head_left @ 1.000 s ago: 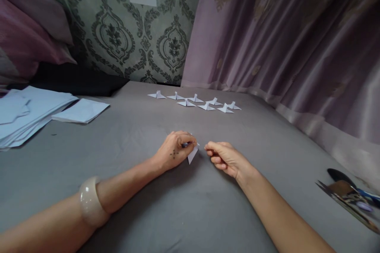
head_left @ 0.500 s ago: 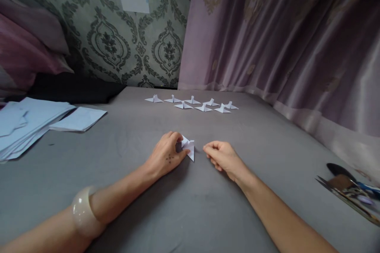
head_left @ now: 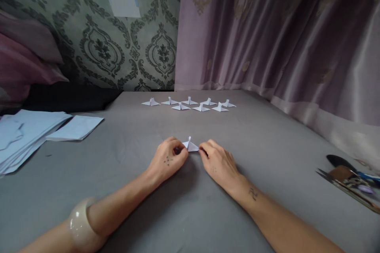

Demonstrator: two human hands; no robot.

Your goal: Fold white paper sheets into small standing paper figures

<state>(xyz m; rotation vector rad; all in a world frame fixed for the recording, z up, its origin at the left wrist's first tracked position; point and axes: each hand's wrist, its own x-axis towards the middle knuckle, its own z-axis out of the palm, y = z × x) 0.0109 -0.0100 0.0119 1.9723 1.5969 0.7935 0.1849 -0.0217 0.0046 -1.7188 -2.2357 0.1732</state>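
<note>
Between my two hands is a small white origami crane (head_left: pixel 190 145), its wings spread to the sides and a folded point standing up. My left hand (head_left: pixel 169 158) pinches its left wing between thumb and fingers. On the other side, my right hand (head_left: pixel 219 162) has its fingertips closed on the tip of the right wing. Both hands are low over the grey surface (head_left: pixel 190 221). Farther back, several similar white paper cranes (head_left: pixel 180 106) stand in two rows.
At the left lie a stack of white paper sheets (head_left: pixel 29 130) and a smaller paper pile (head_left: pixel 75 127). Scissors (head_left: pixel 335 184) lie among other small things at the right edge. A purple curtain (head_left: pixel 237 47) hangs along the back right, beside a patterned wall (head_left: pixel 103 47).
My right hand has moved in left and turned over, taking hold of the right wing. The crane has turned from tilted to upright with its wings spread. The camera view has shifted slightly.
</note>
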